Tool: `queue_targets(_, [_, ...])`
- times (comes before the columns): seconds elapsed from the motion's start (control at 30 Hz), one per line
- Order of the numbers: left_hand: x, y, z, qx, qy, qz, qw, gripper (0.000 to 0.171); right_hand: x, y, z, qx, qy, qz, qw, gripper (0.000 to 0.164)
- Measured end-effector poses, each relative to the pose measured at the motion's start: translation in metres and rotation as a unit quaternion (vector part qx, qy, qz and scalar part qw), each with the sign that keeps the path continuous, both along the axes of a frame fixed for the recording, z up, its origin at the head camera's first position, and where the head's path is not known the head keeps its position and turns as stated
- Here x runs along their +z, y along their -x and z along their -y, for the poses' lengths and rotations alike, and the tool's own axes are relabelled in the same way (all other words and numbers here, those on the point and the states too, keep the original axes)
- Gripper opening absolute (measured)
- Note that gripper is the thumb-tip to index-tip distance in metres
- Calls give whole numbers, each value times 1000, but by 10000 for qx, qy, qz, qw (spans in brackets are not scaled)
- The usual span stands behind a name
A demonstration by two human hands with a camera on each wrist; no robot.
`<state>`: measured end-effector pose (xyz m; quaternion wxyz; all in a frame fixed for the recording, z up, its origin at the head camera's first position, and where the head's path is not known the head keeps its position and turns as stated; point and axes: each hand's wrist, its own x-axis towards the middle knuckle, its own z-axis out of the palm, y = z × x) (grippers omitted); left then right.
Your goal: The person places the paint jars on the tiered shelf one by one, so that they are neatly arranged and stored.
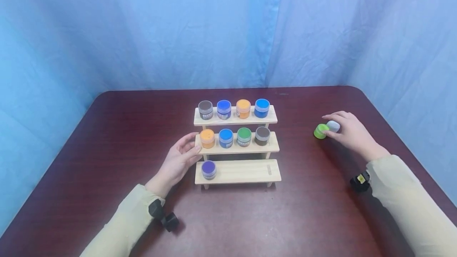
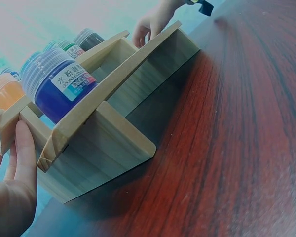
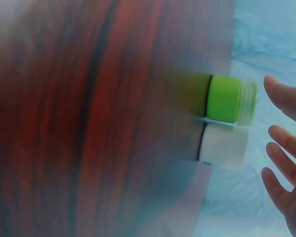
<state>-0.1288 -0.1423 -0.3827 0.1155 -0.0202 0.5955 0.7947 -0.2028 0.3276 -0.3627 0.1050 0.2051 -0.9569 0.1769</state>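
My left hand (image 1: 179,158) pinches the left end of the middle step of a three-step wooden display stand (image 1: 239,171), its thumb beside the orange paint jar (image 1: 207,138). In the left wrist view its fingers (image 2: 24,153) lie along the wood, below a purple paint jar (image 2: 56,84) on the lowest step. At the right my right hand (image 1: 348,132) hovers with spread fingers over a lime green paint jar (image 1: 321,131) and a white paint jar (image 1: 333,126), which stand side by side. The right wrist view shows a gap between the fingertips (image 3: 272,81) and the green jar (image 3: 224,98).
The top step carries grey, dark blue, orange and blue jars (image 1: 262,108) in a row. Blue, green and grey jars (image 1: 262,136) share the middle step with the orange one. A dark red wooden table (image 1: 107,138) bears everything, with light blue curtains (image 1: 185,31) around it.
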Motion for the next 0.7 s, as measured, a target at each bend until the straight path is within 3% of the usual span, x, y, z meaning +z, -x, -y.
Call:
queue_targets(0.37, [2,-1,0,12,10,-36,10000,55,-1,9,4,219,-413,272,9985,47])
queue_targets(0.7, [1,-1,-1,4,-46,-42,10000,55,-4,9,4,264,-560,302,9976,35])
